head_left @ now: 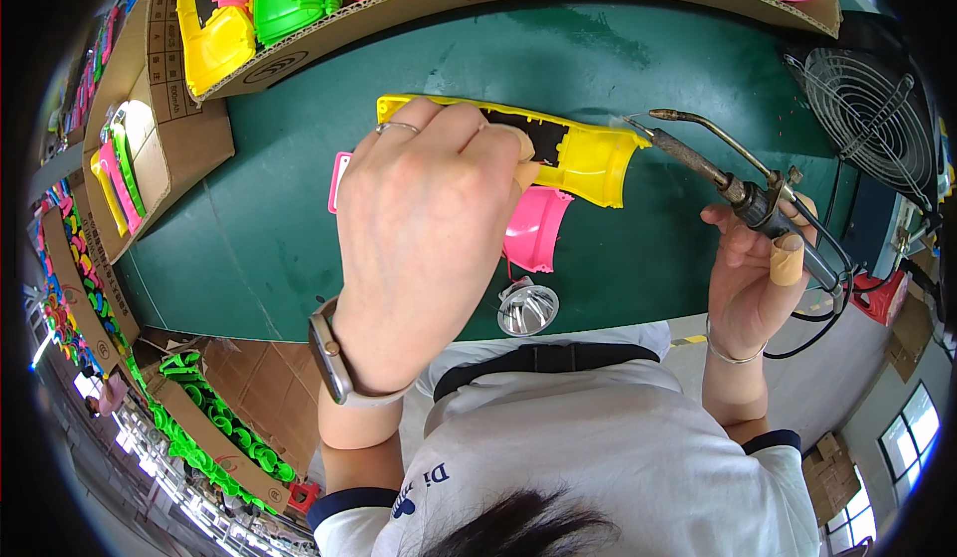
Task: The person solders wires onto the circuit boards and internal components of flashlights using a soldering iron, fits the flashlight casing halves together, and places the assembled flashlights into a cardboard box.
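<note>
My left hand (424, 193) is curled over a yellow plastic half-shell (590, 163), its fingertips hidden; whether it grips the shell or a small part cannot be seen. Dark material lines the inside of the shell. Partly beneath this hand lies a pink plastic half-shell (538, 226). Just below the pink piece, a round silver reflector (528, 308) sits near the bench edge, with a thin red wire at it. In my right hand (750, 273) is a soldering iron (760, 208) with a curved metal feed tube. Its tip points left, close to the yellow shell's wide end.
A cardboard tray (399, 14) of coloured shells runs along the back of the green bench (279, 258). Another cardboard box (174, 148) stands at left. A fan with a round wire guard (867, 109) is at far right. The iron's black cable (812, 316) hangs beside my right hand.
</note>
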Available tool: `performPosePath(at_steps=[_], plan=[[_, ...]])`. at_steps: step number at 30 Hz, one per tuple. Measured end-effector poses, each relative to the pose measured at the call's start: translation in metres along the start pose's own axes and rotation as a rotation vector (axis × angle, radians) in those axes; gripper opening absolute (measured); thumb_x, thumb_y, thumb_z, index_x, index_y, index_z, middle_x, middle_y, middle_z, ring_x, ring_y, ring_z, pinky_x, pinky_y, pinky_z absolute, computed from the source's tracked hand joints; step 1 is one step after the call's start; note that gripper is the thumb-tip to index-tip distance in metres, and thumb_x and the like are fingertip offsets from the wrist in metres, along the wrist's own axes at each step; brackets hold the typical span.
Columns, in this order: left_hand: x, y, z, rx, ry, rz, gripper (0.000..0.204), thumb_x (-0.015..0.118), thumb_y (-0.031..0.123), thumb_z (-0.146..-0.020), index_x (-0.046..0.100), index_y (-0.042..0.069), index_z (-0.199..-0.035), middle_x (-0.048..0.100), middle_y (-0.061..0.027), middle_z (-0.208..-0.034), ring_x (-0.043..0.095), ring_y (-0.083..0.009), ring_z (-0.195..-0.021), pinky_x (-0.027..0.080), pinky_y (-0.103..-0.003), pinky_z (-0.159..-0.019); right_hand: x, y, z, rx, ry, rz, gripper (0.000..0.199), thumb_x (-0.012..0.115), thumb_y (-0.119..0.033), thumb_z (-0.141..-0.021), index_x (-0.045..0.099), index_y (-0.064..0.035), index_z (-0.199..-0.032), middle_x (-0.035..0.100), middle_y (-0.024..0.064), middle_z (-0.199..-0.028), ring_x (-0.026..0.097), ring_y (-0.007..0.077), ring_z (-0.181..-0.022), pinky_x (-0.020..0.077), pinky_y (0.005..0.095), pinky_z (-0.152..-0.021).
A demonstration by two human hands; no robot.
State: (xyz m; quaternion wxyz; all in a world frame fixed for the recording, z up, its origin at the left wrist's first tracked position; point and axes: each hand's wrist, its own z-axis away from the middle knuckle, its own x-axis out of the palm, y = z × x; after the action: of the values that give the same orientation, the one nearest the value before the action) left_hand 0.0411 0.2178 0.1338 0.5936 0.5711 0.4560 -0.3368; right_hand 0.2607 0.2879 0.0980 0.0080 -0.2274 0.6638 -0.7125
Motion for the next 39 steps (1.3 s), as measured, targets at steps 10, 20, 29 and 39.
performPosePath(at_steps=[10, 20, 29, 39], plan=[[-0.032, -0.034, 0.044, 0.442, 0.113, 0.044, 0.025, 0.064, 0.011, -0.061, 0.062, 0.010, -0.086, 0.059, -0.0006, -0.089, 0.055, -0.0199, -0.086, 0.046, -0.032, -0.072, -0.008, -0.002, 0.004, -0.036, 0.050, 0.045, 0.029, 0.045, -0.026, -0.088, 0.043, -0.0015, -0.104, 0.052, 0.0077, -0.067, 0.048, 0.0120, -0.057, 0.0476, 0.0392, -0.072], [-0.005, -0.021, 0.063, 0.043, 0.229, 0.507, 0.016, 0.063, 0.000, -0.065, 0.058, 0.009, -0.078, 0.059, -0.0031, -0.088, 0.054, -0.0233, -0.092, 0.042, -0.034, -0.080, 0.015, -0.001, 0.007, -0.033, 0.022, -0.011, 0.033, 0.050, -0.030, -0.086, 0.044, -0.0011, -0.102, 0.053, 0.0080, -0.068, 0.048, 0.0121, -0.054, 0.0481, 0.0358, -0.066], [0.009, -0.029, 0.031, -0.300, 0.549, 0.321, 0.013, 0.062, -0.002, -0.070, 0.057, 0.002, -0.081, 0.058, -0.0096, -0.082, 0.056, -0.0208, -0.077, 0.045, -0.028, -0.070, 0.055, 0.014, 0.003, 0.098, -0.051, -0.113, 0.025, 0.055, -0.016, -0.082, 0.045, -0.0002, -0.099, 0.056, 0.0117, -0.070, 0.054, 0.0160, -0.056, 0.0428, 0.0237, -0.051], [0.000, -0.030, 0.023, -0.220, 0.215, 0.201, 0.010, 0.061, -0.003, -0.071, 0.060, 0.002, -0.080, 0.059, -0.0076, -0.075, 0.057, -0.0165, -0.062, 0.044, -0.024, -0.055, 0.043, 0.015, -0.012, 0.098, -0.049, -0.008, 0.023, 0.055, -0.008, -0.080, 0.046, 0.0023, -0.099, 0.056, 0.0128, -0.076, 0.056, 0.0173, -0.060, 0.0453, 0.0237, -0.053]])
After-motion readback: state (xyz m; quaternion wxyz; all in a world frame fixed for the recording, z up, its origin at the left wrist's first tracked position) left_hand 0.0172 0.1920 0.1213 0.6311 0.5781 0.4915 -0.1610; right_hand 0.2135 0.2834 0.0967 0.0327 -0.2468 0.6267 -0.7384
